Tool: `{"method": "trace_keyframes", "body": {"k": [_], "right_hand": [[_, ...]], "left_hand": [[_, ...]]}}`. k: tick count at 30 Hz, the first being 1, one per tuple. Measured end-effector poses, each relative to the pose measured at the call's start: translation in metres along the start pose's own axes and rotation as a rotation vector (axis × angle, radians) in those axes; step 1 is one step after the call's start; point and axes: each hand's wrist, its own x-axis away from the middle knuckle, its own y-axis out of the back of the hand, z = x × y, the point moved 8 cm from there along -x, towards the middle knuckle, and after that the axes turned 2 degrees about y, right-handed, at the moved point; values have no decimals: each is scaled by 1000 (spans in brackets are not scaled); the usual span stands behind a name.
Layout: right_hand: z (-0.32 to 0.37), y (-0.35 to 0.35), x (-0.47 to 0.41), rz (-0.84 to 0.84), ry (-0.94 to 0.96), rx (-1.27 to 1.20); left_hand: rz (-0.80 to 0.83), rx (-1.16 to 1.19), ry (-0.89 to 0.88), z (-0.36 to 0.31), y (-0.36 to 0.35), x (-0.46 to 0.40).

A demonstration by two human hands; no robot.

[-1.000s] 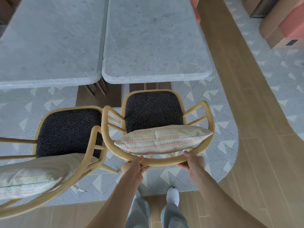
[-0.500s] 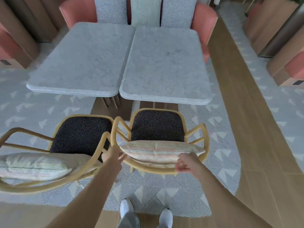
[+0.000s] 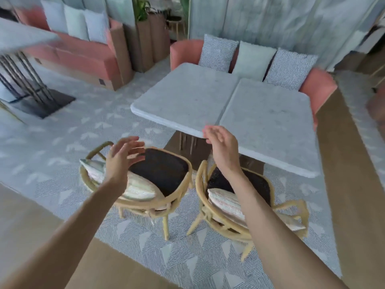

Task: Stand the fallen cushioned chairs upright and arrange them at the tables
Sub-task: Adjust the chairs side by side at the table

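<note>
— Both hands are hanging in the air in front of us and holding nothing. Our left hand (image 3: 123, 157) is sitting left of centre with its fingers spread and loosely bent; our right hand (image 3: 221, 146) is sitting just right of centre, fingers relaxed and slightly apart.

— And where are we seeing the chairs?

— Both are standing upright on the patterned rug (image 3: 183, 259) in the lower middle of the frame. We are seeing the left chair (image 3: 166, 174) under our left hand, with a striped cushion (image 3: 137, 188) leaning against its curved back. We are seeing the right chair (image 3: 227, 215) under our right forearm, with its own striped cushion (image 3: 227, 203) lying along the backrest.

— Are they sitting at the tables?

— We are finding them near the front edge of two marble tables (image 3: 208, 99) pushed together in the middle of the frame. The right chair's dark seat is reaching just under that edge, while the left chair is standing a little apart from the corner.

— What is lying behind?

— A coral bench (image 3: 318, 88) with three pillows (image 3: 254, 59) is running along the tables' far side, toward the upper right.
</note>
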Motion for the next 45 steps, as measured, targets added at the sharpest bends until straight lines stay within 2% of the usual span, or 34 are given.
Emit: {"method": "trace_keyframes", "body": {"k": [4,8,13,18,23,25,29,34,38,41,45], "right_hand": [[46,-54,30,-137,136,-152],[58,-125,69,-190,184,-273],[48,-181,98,-291,92,-301],[39,-200,97,-361,66,-288],[-18,-217,78,-465,-72,-282],[-50,-232,67,-514,-184,-282],[-132,-268,65,-618,-560,-279],[-208,-297,103,-635,-1008,-103],[-239,-308,156,-780,-1273,-227],[-259,-325,181,-762,-1382,-380],[-268,-350,181,-672,-1370,-559]], "left_hand": [[74,-49,-174,-45,74,4],[77,-74,-240,-71,147,-1],[146,-150,-179,-72,184,-17],[192,-176,-149,-58,184,-52],[206,-203,-76,-28,187,-96],[188,-204,-3,-12,196,-119],[81,-211,232,41,230,-166],[-80,-262,565,119,269,-197],[-205,-329,870,167,288,-193],[-191,-351,1007,192,291,-190],[-107,-273,1046,213,284,-196]]}}
